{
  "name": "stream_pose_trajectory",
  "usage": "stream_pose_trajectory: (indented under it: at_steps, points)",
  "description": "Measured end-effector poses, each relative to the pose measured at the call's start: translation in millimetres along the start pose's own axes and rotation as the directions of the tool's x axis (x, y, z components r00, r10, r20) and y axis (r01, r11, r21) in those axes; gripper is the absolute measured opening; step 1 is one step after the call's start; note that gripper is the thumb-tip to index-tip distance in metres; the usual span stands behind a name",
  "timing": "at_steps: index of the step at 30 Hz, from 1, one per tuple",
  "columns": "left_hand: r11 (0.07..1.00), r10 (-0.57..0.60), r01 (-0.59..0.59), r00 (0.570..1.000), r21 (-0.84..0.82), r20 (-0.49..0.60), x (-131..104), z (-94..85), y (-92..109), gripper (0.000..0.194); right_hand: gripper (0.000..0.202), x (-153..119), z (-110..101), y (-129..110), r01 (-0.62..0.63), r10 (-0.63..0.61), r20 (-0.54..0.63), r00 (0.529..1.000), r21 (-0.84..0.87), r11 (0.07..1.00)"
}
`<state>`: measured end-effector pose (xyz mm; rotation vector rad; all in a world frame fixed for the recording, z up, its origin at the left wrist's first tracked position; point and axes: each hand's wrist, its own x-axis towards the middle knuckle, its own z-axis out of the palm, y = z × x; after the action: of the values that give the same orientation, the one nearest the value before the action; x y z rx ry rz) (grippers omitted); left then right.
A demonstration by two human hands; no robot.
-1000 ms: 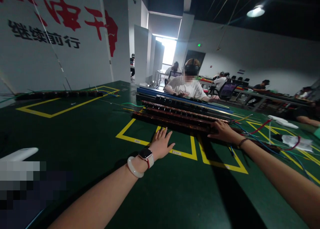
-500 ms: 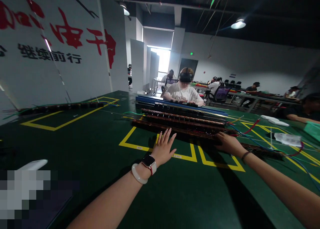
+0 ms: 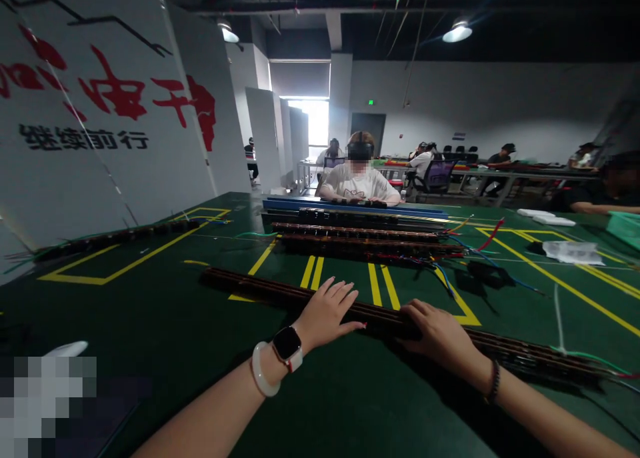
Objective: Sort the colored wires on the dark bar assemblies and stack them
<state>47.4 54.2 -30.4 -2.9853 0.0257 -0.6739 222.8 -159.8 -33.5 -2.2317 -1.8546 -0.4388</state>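
A long dark wiring bundle [image 3: 270, 291] lies slanting across the green table, from left of centre to the right edge. My left hand [image 3: 327, 315], with a watch and a pale bangle on its wrist, rests over the bundle's middle, fingers stretched out and thumb apart. Farther right, my right hand [image 3: 437, 335] has its fingers wrapped over the same bundle; their tips are partly hidden. Beyond both hands, more dark bundles [image 3: 365, 241] lie side by side, with coloured wires at their right ends.
Blue rails [image 3: 350, 208] lie at the table's far side, where a person [image 3: 357, 178] sits. Another bundle [image 3: 120, 235] is at the left edge. A clear plastic packet [image 3: 573, 251], white objects [image 3: 545, 218] and a green container [image 3: 625, 228] are at the right.
The long bundle has come away from the others, nearer to me. My right hand has moved nearer with it, and my left hand is now over it. The view has shifted a little.
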Motion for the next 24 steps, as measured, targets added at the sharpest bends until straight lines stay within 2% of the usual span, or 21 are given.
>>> stream_pose_trajectory:
  at_steps: [5,9,12,14,16,18,21,24]
  points:
    - [1.000,0.017,-0.018,0.998,0.019,0.066,-17,-12.1,-4,0.054,0.038,20,13,-40,0.062,-0.062,0.002,0.998,0.057,0.996]
    - [0.998,0.039,-0.046,0.990,0.049,0.133,-47,-25.1,-26,0.043,0.041,45,18,-77,0.078,-0.083,0.037,0.996,0.127,0.989]
    - [0.991,0.081,-0.095,0.986,0.090,0.149,-69,-30.7,-48,0.042,0.033,58,10,-102,0.086,-0.097,0.056,0.994,0.184,0.979]
    - [0.987,0.109,-0.124,0.983,0.099,0.146,-78,-30.7,-58,0.040,0.034,60,0,-109,0.107,-0.121,0.059,0.991,0.194,0.975]
    - [0.985,0.116,-0.132,0.983,0.109,0.144,-82,-29.1,-64,0.040,0.038,55,-11,-106,0.121,-0.134,0.054,0.990,0.198,0.973]
    - [0.983,0.119,-0.136,0.983,0.122,0.138,-84,-27.6,-65,0.042,0.042,45,-22,-92,0.126,-0.139,0.051,0.989,0.209,0.970]
    - [0.982,0.124,-0.141,0.983,0.129,0.133,-82,-27.3,-67,0.044,0.040,24,-38,-56,0.123,-0.144,0.096,0.985,0.196,0.973]
    - [0.983,0.123,-0.140,0.982,0.122,0.140,-82,-28.7,-71,0.045,0.034,-1,-53,-17,0.069,-0.092,0.174,0.980,0.136,0.988]
